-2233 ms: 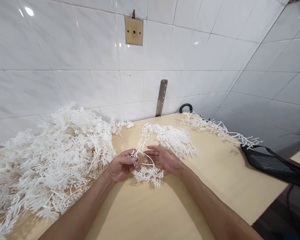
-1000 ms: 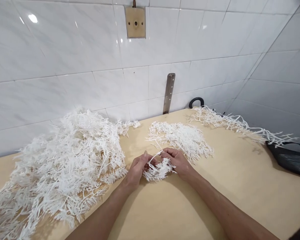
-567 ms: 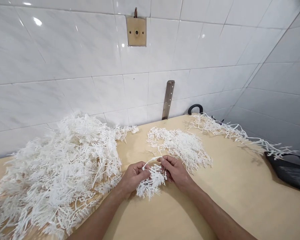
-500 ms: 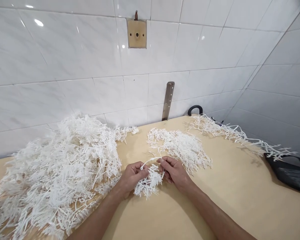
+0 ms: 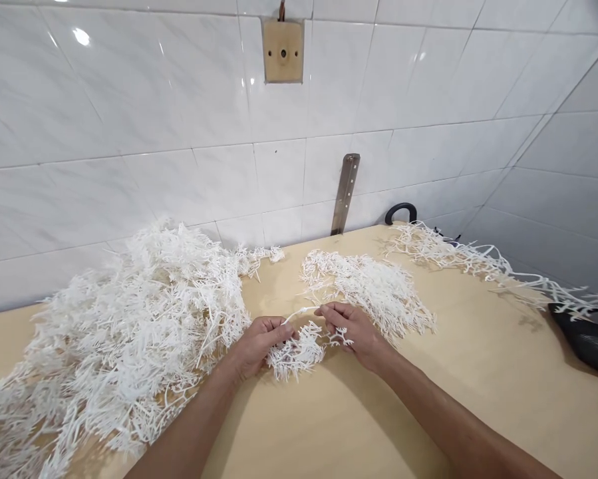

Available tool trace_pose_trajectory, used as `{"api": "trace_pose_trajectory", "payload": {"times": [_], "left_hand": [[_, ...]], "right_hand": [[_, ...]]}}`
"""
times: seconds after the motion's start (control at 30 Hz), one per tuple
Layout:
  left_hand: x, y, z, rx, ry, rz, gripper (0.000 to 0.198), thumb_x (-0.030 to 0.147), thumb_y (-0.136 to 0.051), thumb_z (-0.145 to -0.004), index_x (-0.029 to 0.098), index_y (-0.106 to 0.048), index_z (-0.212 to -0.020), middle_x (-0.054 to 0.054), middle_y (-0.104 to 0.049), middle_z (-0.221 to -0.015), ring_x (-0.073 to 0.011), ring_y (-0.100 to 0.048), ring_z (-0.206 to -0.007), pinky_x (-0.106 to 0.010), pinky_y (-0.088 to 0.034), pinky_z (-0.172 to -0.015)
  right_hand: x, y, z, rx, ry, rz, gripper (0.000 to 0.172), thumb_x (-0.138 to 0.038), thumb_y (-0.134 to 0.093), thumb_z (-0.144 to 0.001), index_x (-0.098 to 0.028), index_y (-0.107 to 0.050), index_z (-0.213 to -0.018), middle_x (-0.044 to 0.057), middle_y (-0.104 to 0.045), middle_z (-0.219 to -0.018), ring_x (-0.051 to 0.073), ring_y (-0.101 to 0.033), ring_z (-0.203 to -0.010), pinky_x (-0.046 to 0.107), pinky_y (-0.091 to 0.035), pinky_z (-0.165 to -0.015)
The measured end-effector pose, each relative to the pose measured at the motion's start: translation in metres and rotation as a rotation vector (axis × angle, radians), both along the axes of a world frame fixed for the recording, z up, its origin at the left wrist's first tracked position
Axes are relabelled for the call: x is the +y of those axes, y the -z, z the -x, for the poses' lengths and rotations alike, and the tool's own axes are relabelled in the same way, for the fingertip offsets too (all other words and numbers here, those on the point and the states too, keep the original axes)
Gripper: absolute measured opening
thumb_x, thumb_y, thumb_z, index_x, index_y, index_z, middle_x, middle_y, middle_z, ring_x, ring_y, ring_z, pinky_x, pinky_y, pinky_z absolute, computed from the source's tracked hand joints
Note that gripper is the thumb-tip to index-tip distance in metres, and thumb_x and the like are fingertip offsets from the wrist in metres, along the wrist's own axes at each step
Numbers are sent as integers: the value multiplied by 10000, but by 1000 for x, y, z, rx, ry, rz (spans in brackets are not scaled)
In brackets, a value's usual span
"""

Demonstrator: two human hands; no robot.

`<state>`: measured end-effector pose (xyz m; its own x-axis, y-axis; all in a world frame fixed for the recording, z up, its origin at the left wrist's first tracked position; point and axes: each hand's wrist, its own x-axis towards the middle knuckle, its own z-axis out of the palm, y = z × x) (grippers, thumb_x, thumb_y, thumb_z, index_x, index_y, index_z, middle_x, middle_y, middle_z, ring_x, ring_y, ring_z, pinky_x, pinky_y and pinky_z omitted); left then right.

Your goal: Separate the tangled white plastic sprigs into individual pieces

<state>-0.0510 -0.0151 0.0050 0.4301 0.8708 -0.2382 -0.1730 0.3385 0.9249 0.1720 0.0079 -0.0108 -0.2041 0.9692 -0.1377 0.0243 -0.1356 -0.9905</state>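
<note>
My left hand (image 5: 259, 340) and my right hand (image 5: 354, 330) are both closed on one white spiky plastic sprig (image 5: 299, 347), held just above the tan table (image 5: 358, 419). A thin bare stem arches between the two hands, and the sprig's bristly part hangs below them. To the left of my left hand lies a big heap of the same white sprigs (image 5: 129, 332). Just behind my right hand sits a smaller pile of white sprigs (image 5: 373, 286).
A strip of white plastic sprigs (image 5: 478, 263) runs along the back right of the table. A black object (image 5: 585, 339) lies at the right edge. A metal bracket (image 5: 346, 193) and a black handle (image 5: 401, 211) stand against the tiled wall.
My hands came together on the sprig; my right hand, open at first, closed on its stem. The sprig's bristly part now hangs lower between the hands.
</note>
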Motion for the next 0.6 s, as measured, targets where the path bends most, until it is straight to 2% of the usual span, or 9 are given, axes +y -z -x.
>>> {"api": "trace_pose_trajectory", "payload": {"times": [0.13,0.27,0.4,0.6], "left_hand": [[0,0,1,55,11,-5,379,482,-758,-750,110,-702,-796,-45,-651,-661,-104,-563,-529,-208,-403,-508],[0,0,0,27,-14,18,384,480,-780,-722,111,-685,-761,-47,-647,-644,-107,-555,-505,-219,-398,-496],[1,3,-3,-22,-55,39,362,448,-794,-715,114,-695,-813,-53,-658,-682,-125,-578,-553,-235,-416,-535],[3,3,-4,-79,-131,-2,268,323,-853,-658,119,-703,-748,-30,-641,-776,-60,-491,-595,-184,-383,-588]], "right_hand": [[19,-14,-1,-146,-47,-135,490,-650,-605,-789,-166,-675,-760,-4,-558,-609,83,-404,-458,212,-286,-395],[37,-22,5,-350,-8,-419,400,-543,-572,-865,-188,-671,-708,-9,-566,-605,115,-484,-542,237,-374,-505],[45,-14,25,-440,113,-630,312,-466,-559,-897,-214,-734,-839,13,-655,-662,159,-587,-594,268,-446,-571],[43,1,42,-492,73,-732,252,-378,-549,-918,-227,-748,-887,50,-744,-817,197,-677,-708,311,-520,-674]]}}
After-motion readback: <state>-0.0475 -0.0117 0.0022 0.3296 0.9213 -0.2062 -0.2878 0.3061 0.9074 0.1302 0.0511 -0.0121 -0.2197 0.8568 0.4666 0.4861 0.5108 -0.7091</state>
